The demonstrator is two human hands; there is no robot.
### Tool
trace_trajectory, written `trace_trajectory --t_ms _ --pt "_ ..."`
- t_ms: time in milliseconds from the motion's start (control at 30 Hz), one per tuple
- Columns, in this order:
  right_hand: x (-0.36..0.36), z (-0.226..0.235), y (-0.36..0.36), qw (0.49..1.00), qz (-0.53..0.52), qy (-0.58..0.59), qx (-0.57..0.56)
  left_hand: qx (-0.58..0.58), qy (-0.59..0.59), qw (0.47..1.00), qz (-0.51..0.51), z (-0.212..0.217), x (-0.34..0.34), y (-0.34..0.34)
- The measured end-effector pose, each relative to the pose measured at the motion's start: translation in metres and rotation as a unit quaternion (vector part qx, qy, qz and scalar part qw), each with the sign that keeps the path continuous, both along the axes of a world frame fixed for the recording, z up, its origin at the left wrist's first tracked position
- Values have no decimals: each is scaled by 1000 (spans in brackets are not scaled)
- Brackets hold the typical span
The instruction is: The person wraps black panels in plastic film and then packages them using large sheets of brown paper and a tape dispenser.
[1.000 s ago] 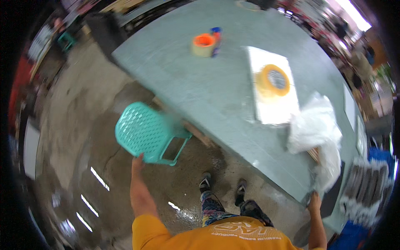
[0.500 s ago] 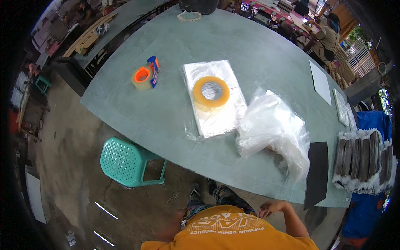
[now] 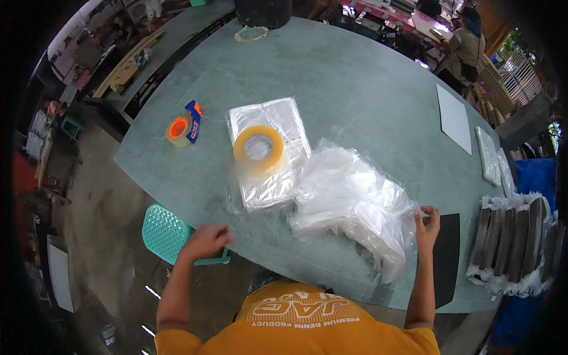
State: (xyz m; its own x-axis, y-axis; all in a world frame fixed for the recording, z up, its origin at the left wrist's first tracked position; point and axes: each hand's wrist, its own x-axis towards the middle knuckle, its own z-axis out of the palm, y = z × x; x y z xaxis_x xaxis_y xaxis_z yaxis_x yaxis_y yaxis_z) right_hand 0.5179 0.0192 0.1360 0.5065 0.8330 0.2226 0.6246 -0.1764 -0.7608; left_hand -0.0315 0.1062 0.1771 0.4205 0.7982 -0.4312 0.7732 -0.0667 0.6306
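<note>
So the person stands at the near edge of a big grey-green table [image 3: 355,77], both arms out. The right hand [image 3: 427,223] pinches the far edge of a loose heap of clear plastic bags [image 3: 349,204] between fingers and thumb, probably to keep the slippery pile from sliding or to peel one off. The left hand [image 3: 207,239] rests half curled on the table rim, holding nothing, just above a teal plastic stool [image 3: 165,232] tucked under the edge. A yellowish tape roll [image 3: 258,148] sits on a flat stack of bags [image 3: 267,157], looks like a weight to keep them flat. A tape dispenser with an orange roll [image 3: 182,127] waits further left. Black flat pieces in plastic [image 3: 512,239] are lined up to the right.
</note>
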Motion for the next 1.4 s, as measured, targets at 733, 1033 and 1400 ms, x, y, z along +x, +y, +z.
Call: trace_trajectory --t_ms 733,1033,1400 --pt "-156 106 87 939 168 -301 9 348 186 909 136 -6 -34 121" --pt "-254 49 182 920 241 -304 -61 435 -70 897 -34 -75 -68 109" --pt "-286 43 259 910 249 -327 -61 394 17 886 -244 -118 81 148"
